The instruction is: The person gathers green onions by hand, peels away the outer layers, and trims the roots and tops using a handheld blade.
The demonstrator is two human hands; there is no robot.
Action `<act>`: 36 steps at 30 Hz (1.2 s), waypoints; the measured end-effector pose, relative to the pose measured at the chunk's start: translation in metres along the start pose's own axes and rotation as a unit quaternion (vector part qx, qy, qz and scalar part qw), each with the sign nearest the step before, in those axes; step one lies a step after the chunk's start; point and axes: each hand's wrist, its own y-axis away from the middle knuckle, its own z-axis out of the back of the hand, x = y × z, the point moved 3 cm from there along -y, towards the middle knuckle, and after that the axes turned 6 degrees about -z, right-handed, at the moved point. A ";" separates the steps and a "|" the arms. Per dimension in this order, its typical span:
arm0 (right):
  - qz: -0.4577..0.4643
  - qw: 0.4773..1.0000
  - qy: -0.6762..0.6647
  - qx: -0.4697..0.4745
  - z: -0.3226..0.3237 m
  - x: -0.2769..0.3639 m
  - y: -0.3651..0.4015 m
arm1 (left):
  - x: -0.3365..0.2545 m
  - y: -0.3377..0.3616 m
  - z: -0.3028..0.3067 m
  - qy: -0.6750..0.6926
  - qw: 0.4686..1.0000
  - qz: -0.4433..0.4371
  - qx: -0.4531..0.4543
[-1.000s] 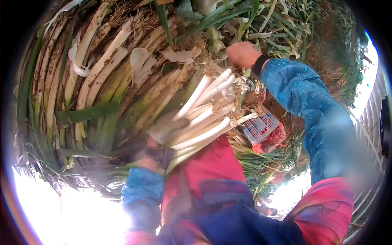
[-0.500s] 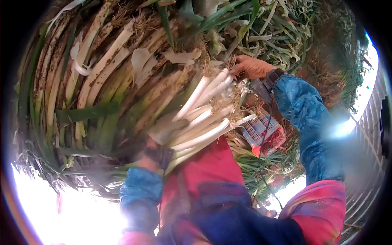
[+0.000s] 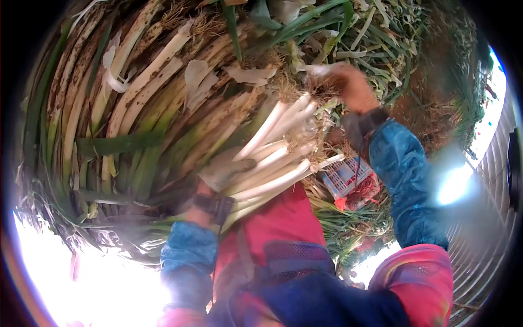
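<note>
My left hand [image 3: 226,170], in a pale glove, is wrapped around a bunch of leeks [image 3: 272,180]. Their white stems fan out to the right, with stringy roots at the ends, and the green parts run down past my wrist over the red apron. Just beyond the upper root ends is my right hand [image 3: 351,87], bare and smeared by motion. A whitish strip [image 3: 318,70] shows at its fingertips; I cannot tell whether the fingers hold it. Dark bands circle both wrists, and blue sleeves cover the forearms.
A big heap of soil-stained leeks [image 3: 125,98] fills the left side. Torn leaves and peelings [image 3: 376,49] pile up at the top right. A small plastic basket [image 3: 346,177] with red netting stands below my right forearm. Ribbed sheeting [image 3: 485,240] curves along the right edge.
My right hand has moved up and right, away from the leeks' root ends, and is now blurred. The left hand keeps its hold on the bunch.
</note>
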 end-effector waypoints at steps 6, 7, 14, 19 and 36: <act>-0.156 0.976 0.125 0.086 -0.005 0.009 0.029 | -0.016 0.004 -0.007 0.003 0.999 0.029 0.027; -0.141 0.979 0.115 0.089 -0.017 0.010 0.032 | -0.011 0.002 -0.006 0.008 1.000 0.016 0.023; 0.091 0.964 0.194 0.160 -0.067 -0.022 0.029 | -0.012 0.001 -0.004 0.030 0.999 -0.007 0.024; 0.129 0.907 0.369 0.155 -0.076 0.005 0.049 | -0.006 -0.001 0.001 0.000 1.000 0.003 0.019; -0.061 0.818 0.559 -0.122 0.186 0.003 0.016 | -0.019 0.013 -0.008 -0.075 0.997 0.033 0.005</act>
